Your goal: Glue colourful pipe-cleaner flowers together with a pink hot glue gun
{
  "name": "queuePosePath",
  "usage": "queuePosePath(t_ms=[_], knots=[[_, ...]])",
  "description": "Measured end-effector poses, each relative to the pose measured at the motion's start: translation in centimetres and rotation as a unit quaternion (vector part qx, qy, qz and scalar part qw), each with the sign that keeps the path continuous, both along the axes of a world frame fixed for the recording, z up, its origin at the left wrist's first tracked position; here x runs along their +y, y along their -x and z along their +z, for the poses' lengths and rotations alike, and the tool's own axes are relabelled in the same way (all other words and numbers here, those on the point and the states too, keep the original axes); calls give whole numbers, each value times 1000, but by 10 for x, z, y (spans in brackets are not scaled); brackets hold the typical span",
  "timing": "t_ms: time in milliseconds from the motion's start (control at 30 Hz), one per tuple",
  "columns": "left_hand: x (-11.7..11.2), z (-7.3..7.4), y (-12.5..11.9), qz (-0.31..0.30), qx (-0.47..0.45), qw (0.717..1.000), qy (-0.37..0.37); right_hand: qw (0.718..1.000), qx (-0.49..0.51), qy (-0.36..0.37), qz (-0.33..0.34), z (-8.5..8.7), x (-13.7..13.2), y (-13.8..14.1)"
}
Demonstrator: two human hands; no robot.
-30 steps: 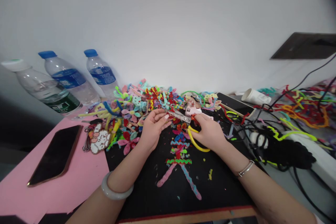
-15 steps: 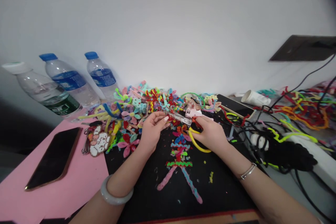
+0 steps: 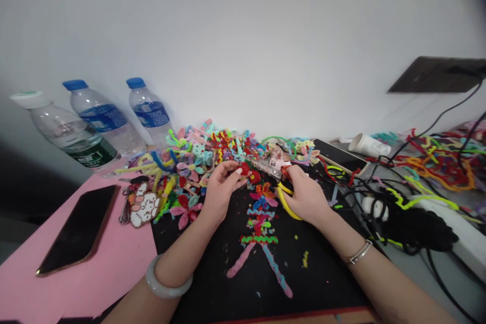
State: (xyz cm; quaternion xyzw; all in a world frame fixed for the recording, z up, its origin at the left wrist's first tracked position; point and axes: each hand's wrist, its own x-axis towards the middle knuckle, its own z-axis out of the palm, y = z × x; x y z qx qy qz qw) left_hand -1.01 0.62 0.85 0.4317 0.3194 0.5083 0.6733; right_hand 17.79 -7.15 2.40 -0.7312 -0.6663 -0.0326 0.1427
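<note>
In my right hand is a pair of scissors with yellow handles, the fingers closed round the grip. Their metal blades point left and partly overlap the pile behind. My left hand pinches a small red fuzzy piece, seemingly pipe cleaner, between thumb and fingers, left of the blade tips. Below both hands, a pipe-cleaner figure lies on the black mat, with a green wavy band and two leg-like strips. At its top sits an orange and blue pipe-cleaner flower.
A heap of colourful pipe-cleaner pieces lines the wall. At left stand several bottles, a phone and a keychain. To the right are another phone, a paper cup, cables and black yarn-like material.
The scissors have turned in my right hand and their blades have drawn back from my left fingers. The red piece in my left hand shows more clearly now.
</note>
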Motion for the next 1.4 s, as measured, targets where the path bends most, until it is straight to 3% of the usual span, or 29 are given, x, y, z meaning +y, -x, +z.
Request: queuePosePath(t_ms=[333, 633, 933, 1400], knots=[[1, 0, -3, 17, 19, 1000, 12, 999, 11, 26, 16, -4, 0, 1], [2, -5, -2, -3, 26, 1000, 11, 999, 18, 17, 21, -6, 2, -2], [1, 0, -4, 12, 20, 999, 25, 1000, 5, 4, 22, -7, 1, -3], [-3, 1, -5, -27, -12, 998, 59, 999, -25, 6, 33, -3, -1, 3]])
